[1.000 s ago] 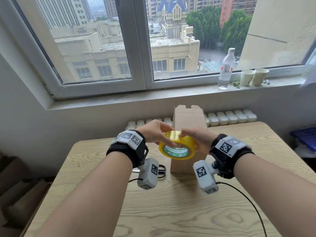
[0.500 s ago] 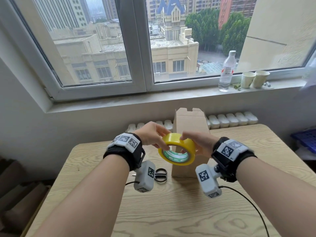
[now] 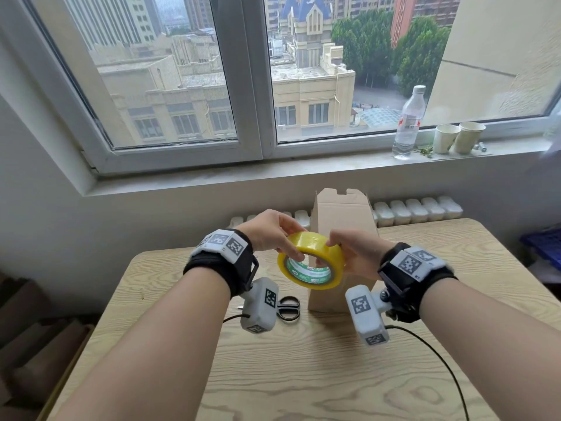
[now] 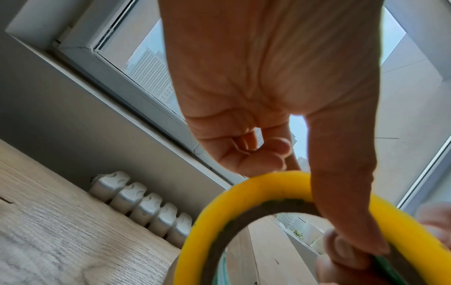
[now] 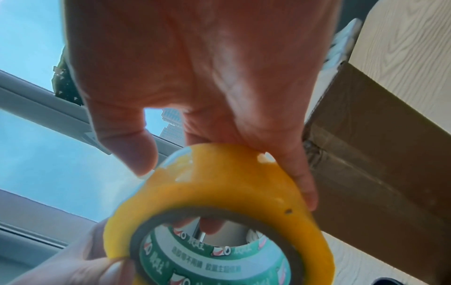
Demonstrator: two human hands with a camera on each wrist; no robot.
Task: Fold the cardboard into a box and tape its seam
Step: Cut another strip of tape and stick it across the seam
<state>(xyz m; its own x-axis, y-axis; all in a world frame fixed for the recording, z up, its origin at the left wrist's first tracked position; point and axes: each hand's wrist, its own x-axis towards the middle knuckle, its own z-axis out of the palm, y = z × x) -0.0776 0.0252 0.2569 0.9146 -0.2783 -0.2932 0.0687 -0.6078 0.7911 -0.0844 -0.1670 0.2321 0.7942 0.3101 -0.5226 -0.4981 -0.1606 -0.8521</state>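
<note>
Both hands hold a yellow tape roll (image 3: 312, 243) with a green-printed core in the air, in front of the cardboard box (image 3: 341, 214). My left hand (image 3: 274, 233) pinches the roll's left rim, with the thumb across the yellow edge (image 4: 341, 192). My right hand (image 3: 352, 253) grips the right side, fingers over the top and the thumb on the outer band (image 5: 131, 142). The brown box (image 5: 378, 154) stands upright on the table with its top flaps up. Its lower part is hidden behind the roll and my hands.
Black-handled scissors (image 3: 288, 308) lie on the wooden table (image 3: 318, 375) left of the box. A cable (image 3: 440, 360) trails from the right wrist camera. On the windowsill stand a water bottle (image 3: 408, 123) and two paper cups (image 3: 446, 138). A radiator (image 3: 419, 208) runs behind the table.
Both hands keep hold of the roll in front of the box. Their fingers have shifted a little along its rim and the roll has turned slightly.
</note>
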